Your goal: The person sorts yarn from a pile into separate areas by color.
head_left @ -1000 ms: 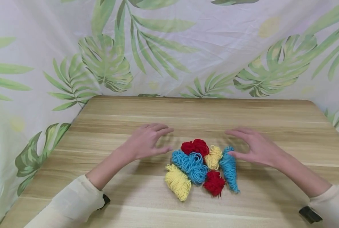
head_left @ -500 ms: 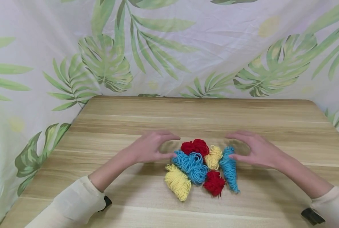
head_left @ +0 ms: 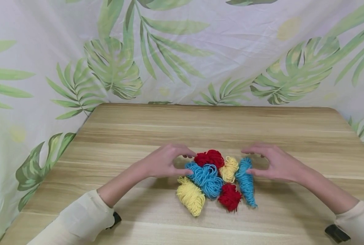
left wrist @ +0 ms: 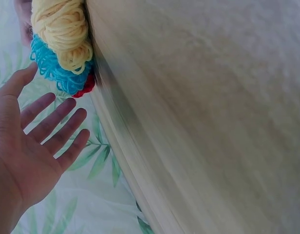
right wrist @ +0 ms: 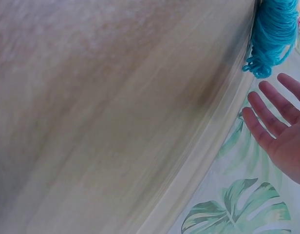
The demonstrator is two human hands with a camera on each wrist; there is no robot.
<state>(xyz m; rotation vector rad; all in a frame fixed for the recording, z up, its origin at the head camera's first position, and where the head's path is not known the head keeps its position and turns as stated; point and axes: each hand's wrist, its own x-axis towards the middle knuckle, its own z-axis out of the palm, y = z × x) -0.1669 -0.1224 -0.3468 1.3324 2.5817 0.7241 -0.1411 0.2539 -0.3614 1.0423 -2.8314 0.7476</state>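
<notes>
Small yarn bundles lie in a cluster on the wooden table (head_left: 139,132). A looped blue yarn bundle (head_left: 208,182) sits in the middle, with a red yarn bundle (head_left: 215,158) behind it and a large yellow one (head_left: 191,197) at its front left. To the right are a small yellow bundle (head_left: 229,170), a small red bundle (head_left: 230,197) and a long blue bundle (head_left: 246,183). My left hand (head_left: 166,161) is at the cluster's left, its thumb tip overlapping the middle blue yarn in the head view. My right hand (head_left: 278,163) is beside the long blue bundle. Both have fingers spread and hold nothing.
A white cloth with green leaf prints (head_left: 182,51) hangs behind the table's far edge. Cream sleeves (head_left: 77,217) cover both forearms, and a black strap piece (head_left: 337,233) shows below the right cuff.
My left hand has moved right and a little nearer, up to the cluster. The right hand has shifted slightly nearer, its fingers a bit more bent. The yarn has not moved.
</notes>
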